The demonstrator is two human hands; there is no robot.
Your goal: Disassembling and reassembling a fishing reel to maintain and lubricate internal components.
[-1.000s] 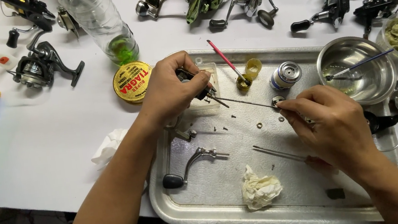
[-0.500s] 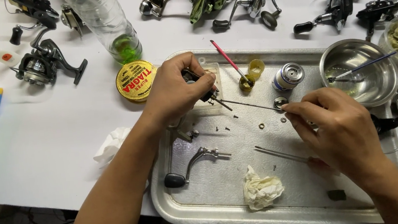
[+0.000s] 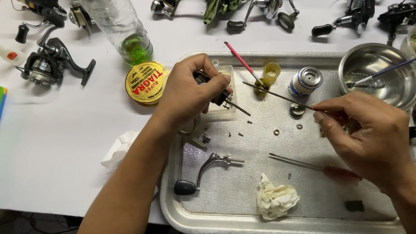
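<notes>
Two hands work over the metal tray [image 3: 189, 220] on the white tabletop [image 3: 63, 145]. Left hand [image 3: 189, 93] has its grip closed around a small dark reel part [image 3: 214, 91] with a thin shaft poking right, at the tray's far-left end. Right hand [image 3: 366, 134] pinches a slim rod-like tool [image 3: 277, 95] that slants far-left toward that part. Good practice, I judge: steady both wrists on the tray and keep the work above it, clear of the tiny washers [image 3: 276, 132] lying between the hands.
</notes>
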